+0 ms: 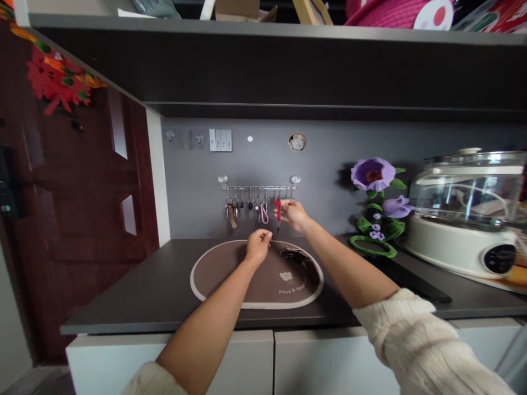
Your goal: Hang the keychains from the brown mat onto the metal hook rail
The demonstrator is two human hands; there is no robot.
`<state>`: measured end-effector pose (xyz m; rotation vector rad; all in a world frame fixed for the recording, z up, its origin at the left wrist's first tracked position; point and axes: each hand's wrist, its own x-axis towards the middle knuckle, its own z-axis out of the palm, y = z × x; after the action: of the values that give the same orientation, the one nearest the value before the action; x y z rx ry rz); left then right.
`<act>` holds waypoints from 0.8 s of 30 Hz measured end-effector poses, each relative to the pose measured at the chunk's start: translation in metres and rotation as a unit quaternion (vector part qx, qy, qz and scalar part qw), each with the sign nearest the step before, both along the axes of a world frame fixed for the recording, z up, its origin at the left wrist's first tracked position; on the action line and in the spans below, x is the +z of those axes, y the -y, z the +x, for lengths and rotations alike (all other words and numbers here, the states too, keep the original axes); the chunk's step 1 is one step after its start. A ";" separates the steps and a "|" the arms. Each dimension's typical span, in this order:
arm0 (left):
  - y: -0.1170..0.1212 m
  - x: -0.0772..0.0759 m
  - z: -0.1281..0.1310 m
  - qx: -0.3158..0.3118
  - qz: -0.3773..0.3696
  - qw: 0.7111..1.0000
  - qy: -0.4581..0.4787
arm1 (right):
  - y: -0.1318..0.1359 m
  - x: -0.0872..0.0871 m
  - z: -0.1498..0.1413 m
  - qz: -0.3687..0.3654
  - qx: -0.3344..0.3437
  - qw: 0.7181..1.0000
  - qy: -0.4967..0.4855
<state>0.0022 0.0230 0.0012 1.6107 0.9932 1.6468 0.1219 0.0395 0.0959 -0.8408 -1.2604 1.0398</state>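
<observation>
A red key strap is at the right part of the metal hook rail, just under the hooks; whether its ring sits on one, I cannot tell. The right hand pinches it between thumb and fingers, the arm stretched forward from a cream sleeve. The left hand is lower, above the mat, palm inward and fingers curled toward the thumb — how tightly, or around what, I cannot tell.

Two round clear mounts carry the rail. Left of the strap hang several small keys (too small to count surely), one pink loop and one brown fob. Below, one brown mat bears one pale flower print and "Have A Good" — the rest is unclear — with a dark key bunch on it.

Higher on the wall is one four-part white plate, its marks unreadable. To the right stand two large purple blooms and one white appliance.
</observation>
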 end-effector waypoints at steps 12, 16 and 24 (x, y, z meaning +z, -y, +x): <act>-0.007 -0.004 -0.002 0.044 0.005 0.999 -0.017 | -0.036 0.012 -0.014 -0.051 -0.065 0.994 -0.075; -0.008 -0.005 -0.002 0.052 0.012 0.998 -0.031 | -0.044 0.011 -0.017 -0.063 -0.079 0.990 -0.102; -0.009 -0.006 -0.003 0.073 0.018 0.996 -0.048 | -0.053 0.008 -0.024 -0.081 -0.099 0.984 -0.126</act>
<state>-0.0004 0.0321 -0.0043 1.6897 1.1598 1.7063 0.0975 0.0924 0.1037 -0.9075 -0.8697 1.0599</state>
